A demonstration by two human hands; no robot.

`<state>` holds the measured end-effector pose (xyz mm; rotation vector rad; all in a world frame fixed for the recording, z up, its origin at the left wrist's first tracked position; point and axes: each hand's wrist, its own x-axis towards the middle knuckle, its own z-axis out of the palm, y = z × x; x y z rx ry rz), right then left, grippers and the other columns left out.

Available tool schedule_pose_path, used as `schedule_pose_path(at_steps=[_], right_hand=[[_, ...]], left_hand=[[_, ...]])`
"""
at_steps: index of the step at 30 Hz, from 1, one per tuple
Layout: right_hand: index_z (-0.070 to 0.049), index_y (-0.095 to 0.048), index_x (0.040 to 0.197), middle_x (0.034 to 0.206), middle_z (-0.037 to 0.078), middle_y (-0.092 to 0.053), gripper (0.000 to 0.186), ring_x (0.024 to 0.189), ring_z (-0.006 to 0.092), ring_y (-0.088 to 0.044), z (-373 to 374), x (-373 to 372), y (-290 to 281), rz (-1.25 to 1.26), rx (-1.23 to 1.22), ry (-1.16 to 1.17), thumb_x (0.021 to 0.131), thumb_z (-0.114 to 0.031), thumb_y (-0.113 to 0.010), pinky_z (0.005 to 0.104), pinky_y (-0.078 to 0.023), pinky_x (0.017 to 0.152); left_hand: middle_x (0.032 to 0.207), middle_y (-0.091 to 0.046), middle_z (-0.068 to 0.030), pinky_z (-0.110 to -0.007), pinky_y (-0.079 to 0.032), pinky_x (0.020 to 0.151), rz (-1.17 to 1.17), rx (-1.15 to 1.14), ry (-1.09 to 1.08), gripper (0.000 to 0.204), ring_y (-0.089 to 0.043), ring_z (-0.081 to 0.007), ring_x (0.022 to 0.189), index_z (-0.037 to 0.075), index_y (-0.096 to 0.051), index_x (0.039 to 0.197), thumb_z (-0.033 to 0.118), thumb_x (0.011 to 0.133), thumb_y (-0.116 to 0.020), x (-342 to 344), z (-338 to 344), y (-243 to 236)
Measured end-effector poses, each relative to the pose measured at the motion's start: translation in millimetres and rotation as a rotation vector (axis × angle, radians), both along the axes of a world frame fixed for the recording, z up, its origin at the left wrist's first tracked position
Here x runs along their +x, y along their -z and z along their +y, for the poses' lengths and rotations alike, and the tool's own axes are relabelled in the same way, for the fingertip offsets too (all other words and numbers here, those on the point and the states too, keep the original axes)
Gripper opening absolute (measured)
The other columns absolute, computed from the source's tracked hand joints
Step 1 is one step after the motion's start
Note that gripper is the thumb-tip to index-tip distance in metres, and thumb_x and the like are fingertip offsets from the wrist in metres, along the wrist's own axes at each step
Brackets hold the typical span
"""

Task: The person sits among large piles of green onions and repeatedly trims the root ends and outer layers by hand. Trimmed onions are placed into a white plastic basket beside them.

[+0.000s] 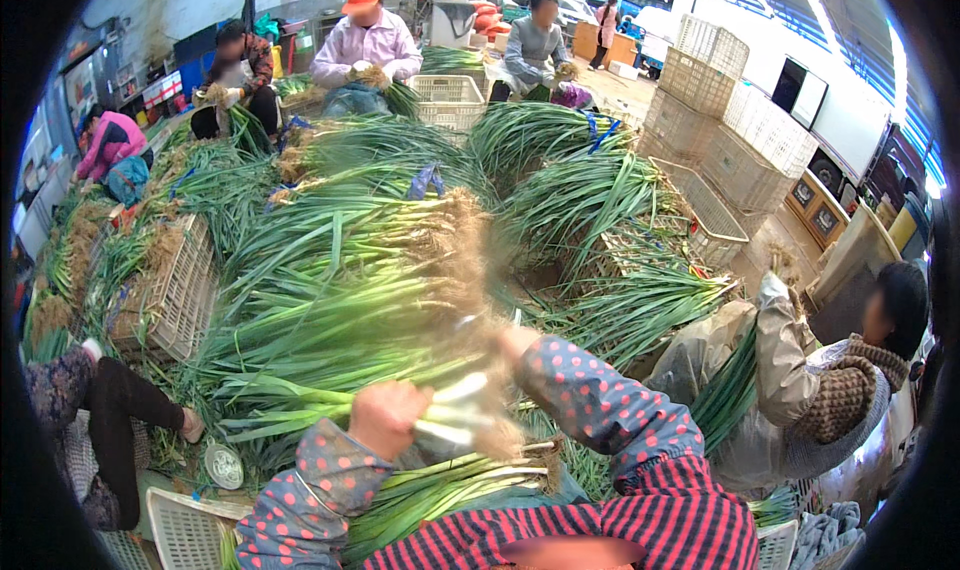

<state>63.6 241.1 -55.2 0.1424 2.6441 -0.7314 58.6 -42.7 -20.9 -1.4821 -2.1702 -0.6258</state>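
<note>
My left hand (385,417), in a grey sleeve with pink dots, is closed round several green garlic stalks (455,410). Their white stems and brown roots stick out to the right, partly smeared by motion. Just right of and above these roots is my right hand (515,342); its fingers are blurred, and whether it holds anything does not show. A big heap of green garlic (330,270) lies ahead of me, leaves to the left and roots to the right. More stalks (430,495) lie across my lap, under my left hand.
Bundles with blue ties (425,182) and further piles (600,200) surround the heap. Plastic crates stand at left (185,290) and in stacks at right (700,100). A co-worker (835,380) sits close on my right; another's leg (130,410) reaches in at left. Several people work behind.
</note>
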Motion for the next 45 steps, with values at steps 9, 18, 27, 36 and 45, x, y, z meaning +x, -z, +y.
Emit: schedule_pose_path(at_steps=[9,18,27,36,45], right_hand=[[0.000,-0.046,0.125,0.118,0.011,-0.055,0.059,0.104,0.0195,-0.055,4.5,-29.5,14.3,0.329,-0.945,0.040,0.073,-0.012,-0.070,0.0333,-0.047,0.087],[0.000,-0.056,0.109,0.097,0.009,-0.061,0.042,0.084,0.0175,-0.059,-88.6,-32.0,0.4,0.505,-1.094,0.363,0.073,-0.011,-0.074,0.0293,-0.050,0.070],[0.000,-0.050,0.116,0.101,0.009,-0.059,0.045,0.085,0.0193,-0.058,-75.7,9.6,-1.6,0.219,-1.670,0.472,0.076,-0.008,-0.067,0.0323,-0.049,0.066],[-0.003,-0.051,0.119,0.105,0.008,-0.059,0.050,0.094,0.0201,-0.057,-74.7,14.9,-19.1,0.504,-1.319,0.327,0.073,-0.006,-0.070,0.0317,-0.047,0.080],[-0.002,-0.066,0.098,0.089,0.006,-0.066,0.029,0.080,0.0151,-0.061,-70.6,22.4,-8.3,0.682,-1.018,0.271,0.072,-0.010,-0.073,0.0291,-0.050,0.069]], left_hand=[[0.062,-0.057,-0.0002,-0.024,-0.041,0.047,-1.074,0.450,-0.156,0.021,-0.050,-0.0070,0.053,0.004,-0.063,0.079,0.025,0.081,-0.065,-76.1,-22.9,-9.8],[0.062,-0.057,-0.0025,-0.023,-0.041,0.042,-1.273,0.383,-0.032,0.024,-0.053,-0.0085,0.050,0.005,-0.060,0.083,0.028,0.085,-0.062,-71.3,-17.2,-8.6],[0.060,-0.051,0.0024,-0.021,-0.034,0.045,-1.142,0.364,0.077,0.019,-0.044,-0.0042,0.050,0.005,-0.057,0.082,0.023,0.088,-0.059,-56.0,17.3,9.9],[0.059,-0.050,0.0020,-0.021,-0.033,0.043,-1.237,0.382,0.180,0.021,-0.042,-0.0047,0.048,0.006,-0.057,0.079,0.024,0.089,-0.058,-45.4,6.4,-5.6],[0.070,-0.058,0.0009,-0.024,-0.040,0.054,-1.300,0.308,0.160,0.021,-0.049,-0.0059,0.061,0.002,-0.063,0.095,0.021,0.086,-0.059,-48.3,5.0,-5.7]])
